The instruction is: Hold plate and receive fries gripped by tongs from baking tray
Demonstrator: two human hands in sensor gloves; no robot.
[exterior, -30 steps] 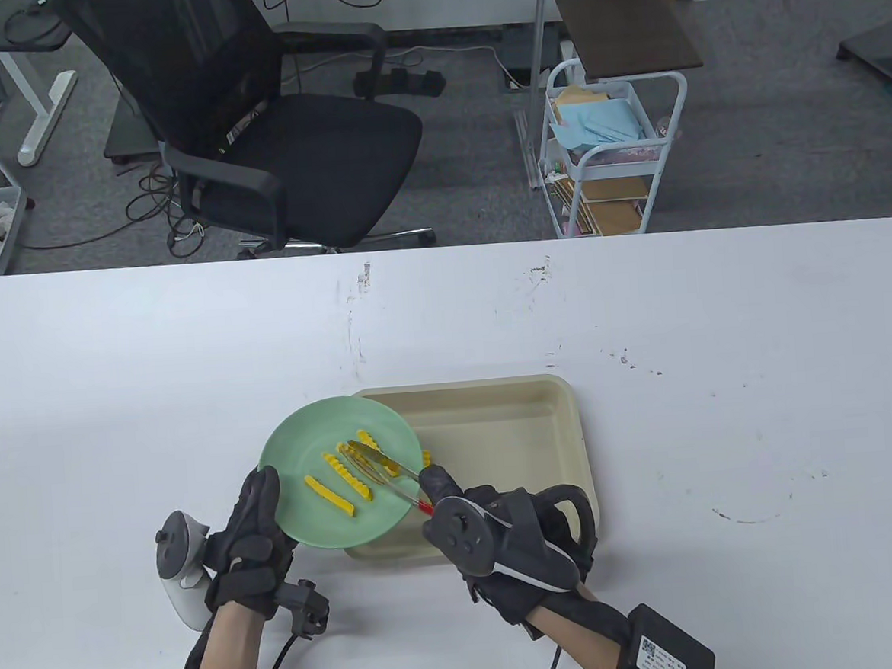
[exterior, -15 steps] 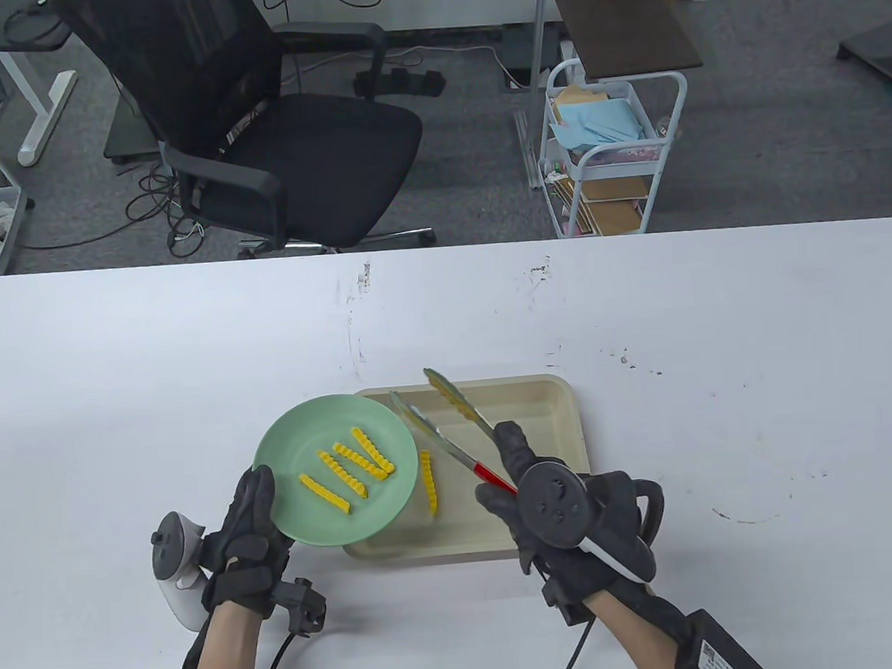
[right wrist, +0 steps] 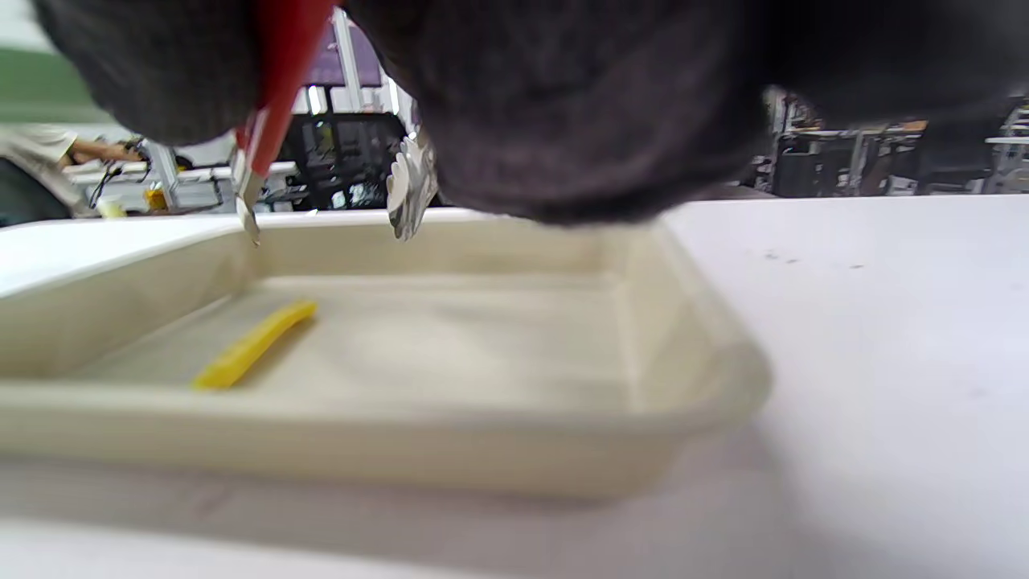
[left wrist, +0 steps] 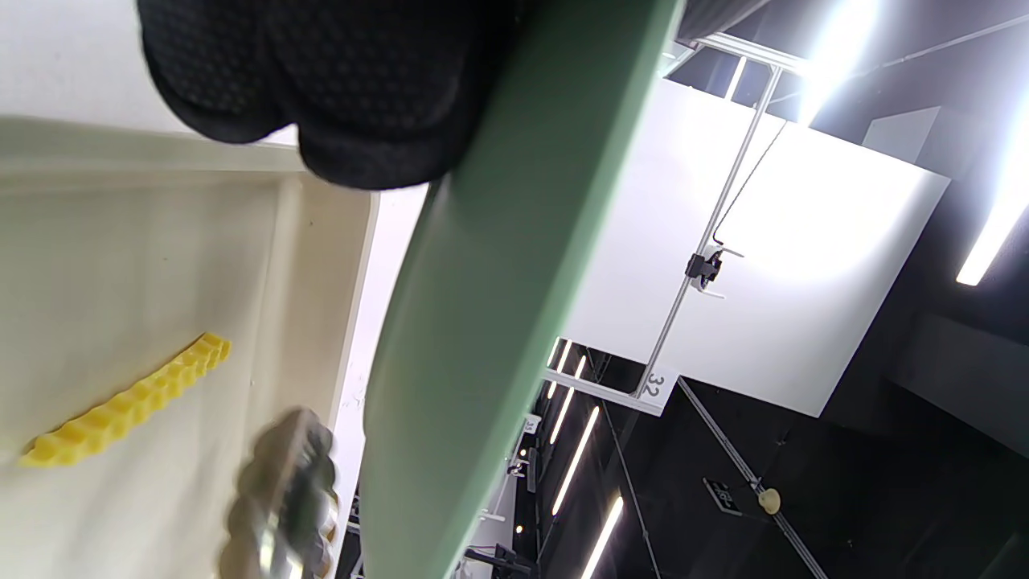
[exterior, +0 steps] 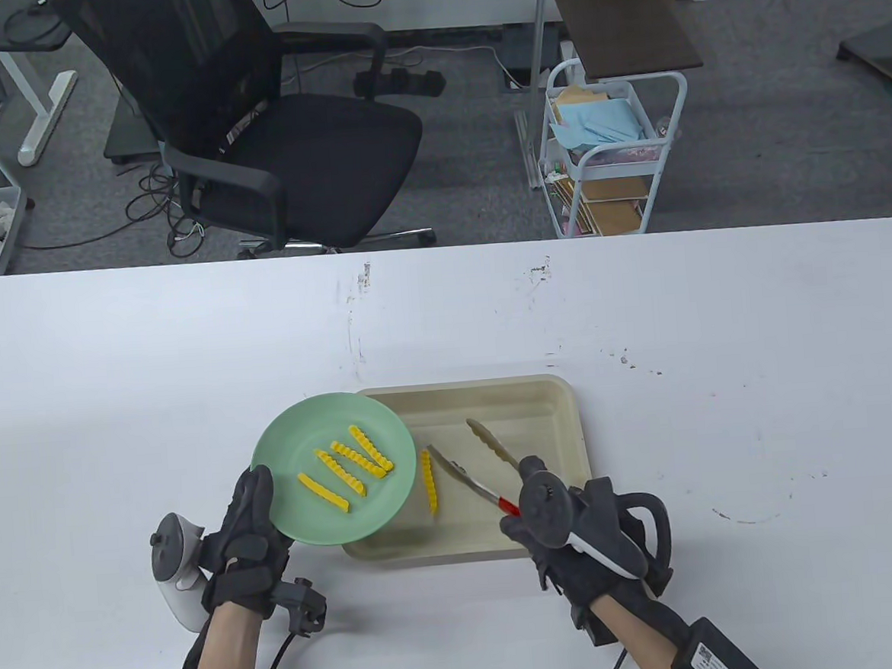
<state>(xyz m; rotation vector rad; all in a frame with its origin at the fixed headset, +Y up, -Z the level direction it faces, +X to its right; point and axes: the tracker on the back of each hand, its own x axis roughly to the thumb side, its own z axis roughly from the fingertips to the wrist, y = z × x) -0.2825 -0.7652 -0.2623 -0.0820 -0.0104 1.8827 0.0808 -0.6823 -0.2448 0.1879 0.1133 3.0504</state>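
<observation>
Green plate [exterior: 384,482] is held by left hand [exterior: 248,543] at its near-left rim, thumb on top of the rim, fingers [left wrist: 354,88] wrapped under it. Plate sits raised and overlaps the left end of the beige baking tray [exterior: 550,400], near the desk's [exterior: 114,388] front edge, a bit left of centre. Four crinkle fries [exterior: 348,467] lie on the plate, roughly parallel.

One fry [exterior: 428,479] is left in the tray, near its left end, just beside the plate edge.

Right hand [exterior: 582,531] grips the tongs [exterior: 474,466] at the red handle end, over the tray's near-right part. Tong arms are spread apart with nothing between the tips; left tip is just beside the remaining fry, cannot tell from the table view if it touches.

Left wrist view adds: plate seen edge-on, tilted, with the tray floor below it, the lone fry lying flat, and one scalloped tong tip, blurred, near the tray wall. Fries on the plate don't show here.

Right wrist view adds: both tong tips sit above the tray floor, level with its far rim, clear of the fry. Glove blocks most of the top, so the finger layout on the handle is not readable. Plate shows only as a green sliver at top left.

Office chair [exterior: 271,125] and a white cart [exterior: 609,155] stand beyond the desk's far edge.
</observation>
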